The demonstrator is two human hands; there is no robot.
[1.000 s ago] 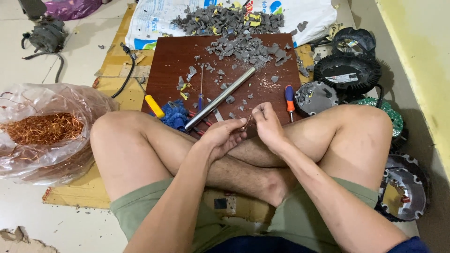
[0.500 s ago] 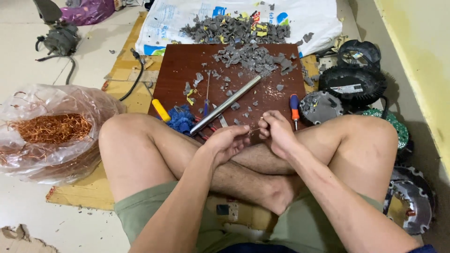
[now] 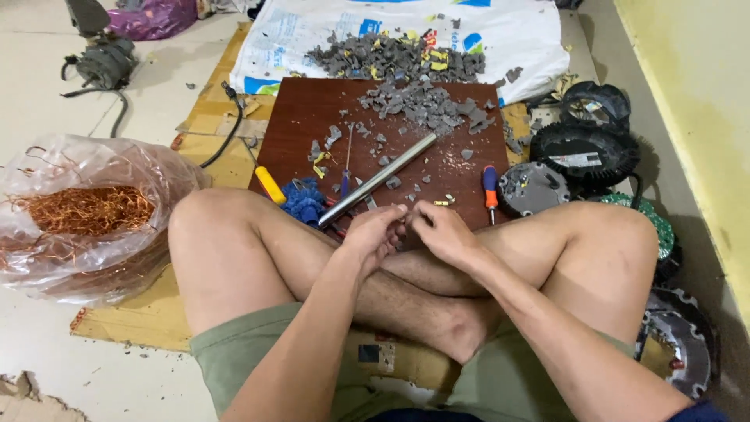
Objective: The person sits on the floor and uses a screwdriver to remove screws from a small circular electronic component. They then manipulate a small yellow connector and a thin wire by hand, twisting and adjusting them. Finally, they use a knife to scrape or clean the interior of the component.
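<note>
I sit cross-legged on the floor. My left hand (image 3: 375,234) and my right hand (image 3: 441,230) meet over my shins at the near edge of a dark brown board (image 3: 312,117). Both have their fingers pinched together around something small between them; it is too small to make out. On the board lie a long metal rod (image 3: 379,180), a thin blue-handled tool (image 3: 345,176), a screwdriver with a blue and orange handle (image 3: 490,187), a yellow-handled tool (image 3: 270,185), a blue cloth (image 3: 303,199) and several grey fragments (image 3: 426,105).
A clear plastic bag of copper wire (image 3: 82,211) sits at my left knee. A white sack (image 3: 516,39) with a heap of grey pieces (image 3: 391,59) lies behind the board. Round black motor housings (image 3: 586,148) are stacked to my right by a yellow wall (image 3: 695,101). Flattened cardboard (image 3: 156,312) lies under me.
The view has shifted slightly. My two hands have drawn closer together, fingertips now touching over my shins. Nothing on the board has moved.
</note>
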